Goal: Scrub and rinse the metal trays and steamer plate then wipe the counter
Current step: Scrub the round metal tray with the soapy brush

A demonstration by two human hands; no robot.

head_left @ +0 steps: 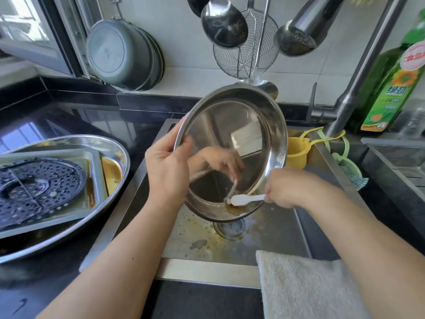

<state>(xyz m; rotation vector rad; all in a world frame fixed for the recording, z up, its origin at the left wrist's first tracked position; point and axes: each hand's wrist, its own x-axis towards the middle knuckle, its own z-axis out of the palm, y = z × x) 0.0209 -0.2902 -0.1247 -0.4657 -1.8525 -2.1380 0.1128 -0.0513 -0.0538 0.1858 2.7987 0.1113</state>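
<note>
Bright daylight comes from the window [25, 26] at upper left and glares off the black bench [76, 120] and the round tray [232, 153], which mirrors a hand. Shadows are soft. Wide-angle distortion bends the edges; the faucet [368, 65] and bottle [391, 88] lean, slightly blurred.

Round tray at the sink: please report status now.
Left hand grips round tray rim, tilted over sink. Right hand scrubs its lower edge with white brush. Brown residue there. Nothing in the way.

Head camera, looking down, close over sink [322, 155], facing wall.
</note>
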